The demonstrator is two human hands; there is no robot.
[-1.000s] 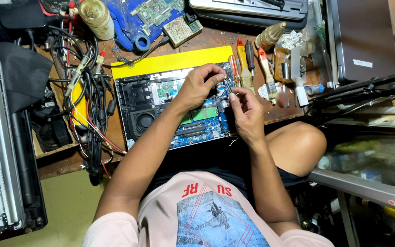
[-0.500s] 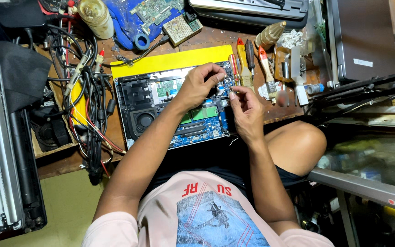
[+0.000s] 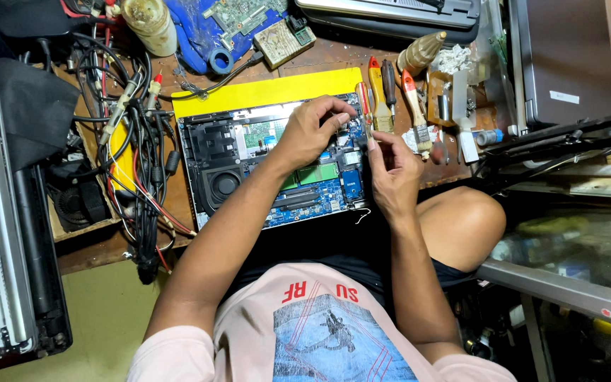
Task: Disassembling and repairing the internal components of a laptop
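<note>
Over the opened laptop (image 3: 249,159), left hand (image 3: 310,131) pinches inside; right hand (image 3: 389,173) grips, seemingly, a screwdriver (image 3: 366,117)

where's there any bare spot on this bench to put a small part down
Barest: the yellow mat strip above the opened laptop, and bare wood between the cable tangle and the laptop's left edge. Crowded: right of the laptop, where screwdrivers, a brush and small bottles lie packed. The left hand and right hand cover the board's right end.
</note>
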